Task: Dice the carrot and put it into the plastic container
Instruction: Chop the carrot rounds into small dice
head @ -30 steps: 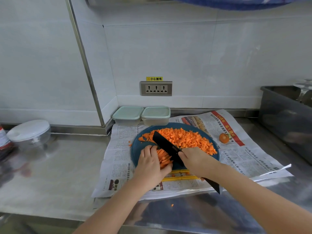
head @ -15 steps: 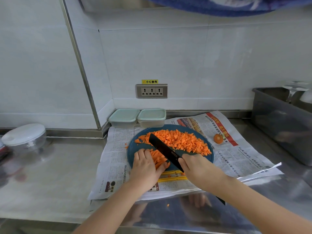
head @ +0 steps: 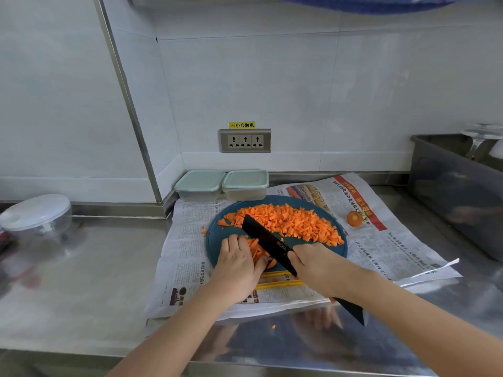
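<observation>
Fingers (head: 234, 241) atop carrot strips (head: 255, 248), beside knife (head: 261, 234)

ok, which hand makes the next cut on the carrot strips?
Right. The right hand grips the knife, its blade against the carrot strips on the blue board; the left hand holds those strips down.

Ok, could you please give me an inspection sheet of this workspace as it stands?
Surface: steel counter with newspaper spread under a round blue board.
Job's things: diced carrot heaped on the board; carrot strips uncut; two plastic containers behind, lids on.
Clutter: carrot end on the newspaper; stray carrot bit on the counter.
Grippers: left hand holds the strips, fingers curled; right hand grips the black knife.
Cables: nothing seen.
Surroundings: wall socket, grey tub right, lidded clear bowl left.
</observation>
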The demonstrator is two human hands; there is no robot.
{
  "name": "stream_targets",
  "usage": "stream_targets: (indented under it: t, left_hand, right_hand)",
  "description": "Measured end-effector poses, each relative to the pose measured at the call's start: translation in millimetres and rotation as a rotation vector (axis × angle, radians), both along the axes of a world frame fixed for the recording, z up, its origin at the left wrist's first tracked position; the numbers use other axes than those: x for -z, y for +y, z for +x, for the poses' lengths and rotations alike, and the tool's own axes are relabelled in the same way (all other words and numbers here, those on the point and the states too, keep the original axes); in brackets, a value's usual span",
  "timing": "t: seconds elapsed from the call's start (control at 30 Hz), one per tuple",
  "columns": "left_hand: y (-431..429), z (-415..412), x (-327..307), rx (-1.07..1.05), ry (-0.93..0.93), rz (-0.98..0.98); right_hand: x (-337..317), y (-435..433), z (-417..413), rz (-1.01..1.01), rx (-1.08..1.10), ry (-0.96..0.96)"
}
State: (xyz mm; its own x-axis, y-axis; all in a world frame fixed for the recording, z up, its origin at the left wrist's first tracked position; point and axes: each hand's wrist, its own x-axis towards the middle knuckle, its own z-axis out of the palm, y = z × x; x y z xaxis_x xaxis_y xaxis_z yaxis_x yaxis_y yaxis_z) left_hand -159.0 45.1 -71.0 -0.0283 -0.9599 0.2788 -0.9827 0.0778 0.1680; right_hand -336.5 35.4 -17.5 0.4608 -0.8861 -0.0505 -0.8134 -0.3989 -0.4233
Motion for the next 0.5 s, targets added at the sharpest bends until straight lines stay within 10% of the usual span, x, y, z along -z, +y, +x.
stream_targets:
  t: [0.5]
  left_hand:
    - [-2.6,0.5,4.4,-0.02,0.047,0.037]
  right_hand:
    - [2.3,-10.7,39.8,-0.147,-0.12,0.364]
